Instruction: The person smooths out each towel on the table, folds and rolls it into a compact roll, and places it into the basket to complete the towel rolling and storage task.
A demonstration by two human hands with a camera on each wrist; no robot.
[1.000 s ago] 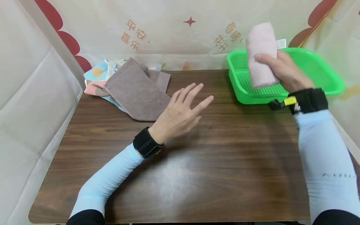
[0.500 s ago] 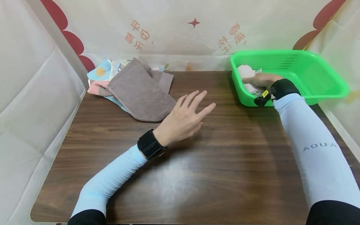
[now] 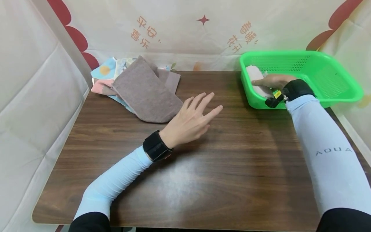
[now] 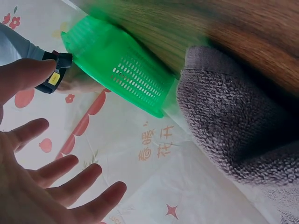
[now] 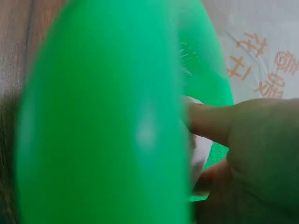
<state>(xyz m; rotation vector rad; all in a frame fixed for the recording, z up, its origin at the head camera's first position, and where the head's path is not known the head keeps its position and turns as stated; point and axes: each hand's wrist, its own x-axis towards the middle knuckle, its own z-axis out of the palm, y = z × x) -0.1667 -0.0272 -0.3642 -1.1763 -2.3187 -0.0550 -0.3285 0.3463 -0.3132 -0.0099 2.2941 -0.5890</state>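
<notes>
Inside the left end of the green plastic basket (image 3: 342,93), my right hand (image 3: 273,81) grips a pale pink rolled towel (image 3: 255,73). In the right wrist view the thumb lies on the roll (image 5: 202,151) and the fingers reach round its other side, while the basket wall hides much of it. My left hand (image 3: 189,120) hovers over the table with its fingers spread, holding nothing. A grey-brown towel (image 3: 147,93) lies just beyond it, its fuzzy pile plain in the left wrist view.
Beneath the grey-brown towel is a heap of cloths, a blue one with a yellow dot (image 3: 104,70) and a pink one (image 3: 101,86) among them. A printed white curtain (image 3: 185,38) hangs along the back and sides of the wooden table (image 3: 220,180).
My right hand has lowered the rolled towel from above the basket down into its left end, then stayed there. My left hand has barely moved; the head view has shifted slightly.
</notes>
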